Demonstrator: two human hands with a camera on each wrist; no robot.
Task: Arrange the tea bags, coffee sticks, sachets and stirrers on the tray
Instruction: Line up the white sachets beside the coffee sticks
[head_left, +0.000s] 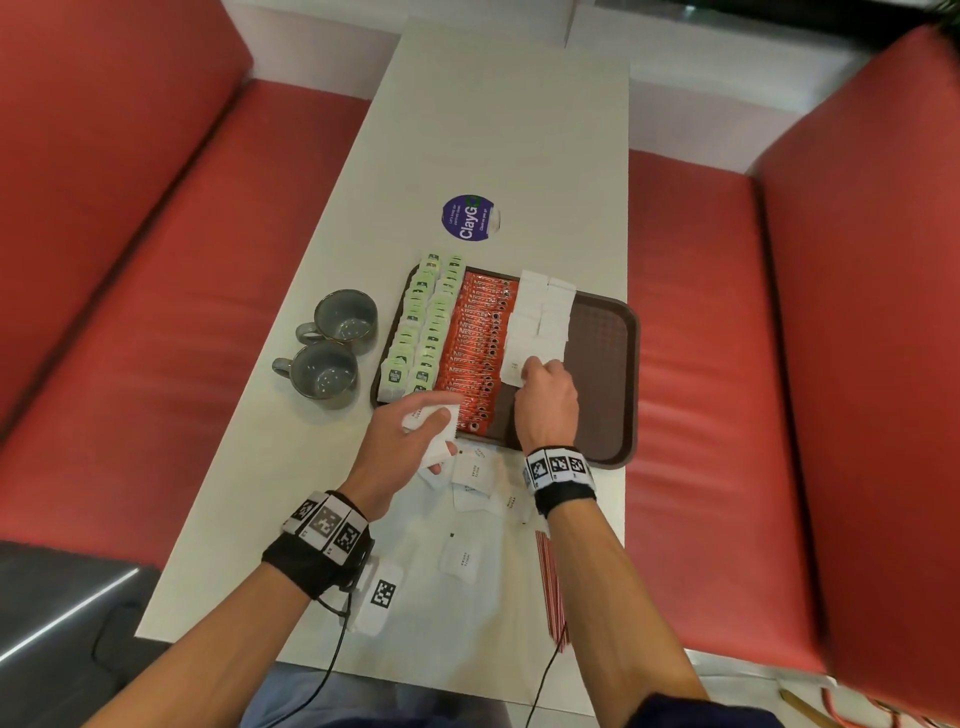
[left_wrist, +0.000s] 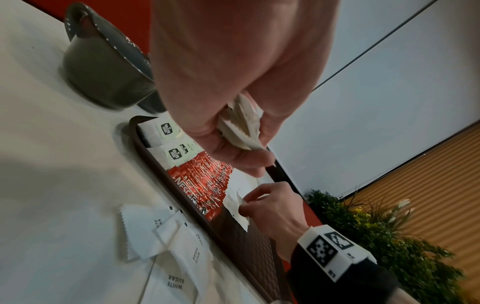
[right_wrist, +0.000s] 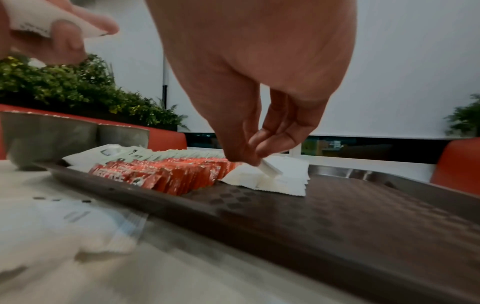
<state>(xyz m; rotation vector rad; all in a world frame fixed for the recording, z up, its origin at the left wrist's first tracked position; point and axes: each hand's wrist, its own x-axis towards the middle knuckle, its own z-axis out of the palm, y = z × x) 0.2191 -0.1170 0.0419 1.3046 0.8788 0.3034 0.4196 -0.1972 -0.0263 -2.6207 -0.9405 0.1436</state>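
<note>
A brown tray (head_left: 602, 364) holds two rows of green-labelled tea bags (head_left: 415, 332), a row of red coffee sticks (head_left: 475, 343) and rows of white sugar sachets (head_left: 540, 312). My right hand (head_left: 545, 395) pinches one white sachet (right_wrist: 270, 169) at the near end of the sachet rows on the tray. My left hand (head_left: 410, 436) hovers over the tray's near left corner and grips a small bundle of white sachets (left_wrist: 241, 125). More loose sachets (head_left: 470, 478) lie on the table in front of the tray. Red-striped stirrers (head_left: 553, 587) lie under my right forearm.
Two grey mugs (head_left: 332, 343) stand left of the tray. A round purple sticker (head_left: 470, 217) is on the white table (head_left: 493, 130) beyond it. Red bench seats (head_left: 156, 286) flank the table. The tray's right part (right_wrist: 363, 216) is bare.
</note>
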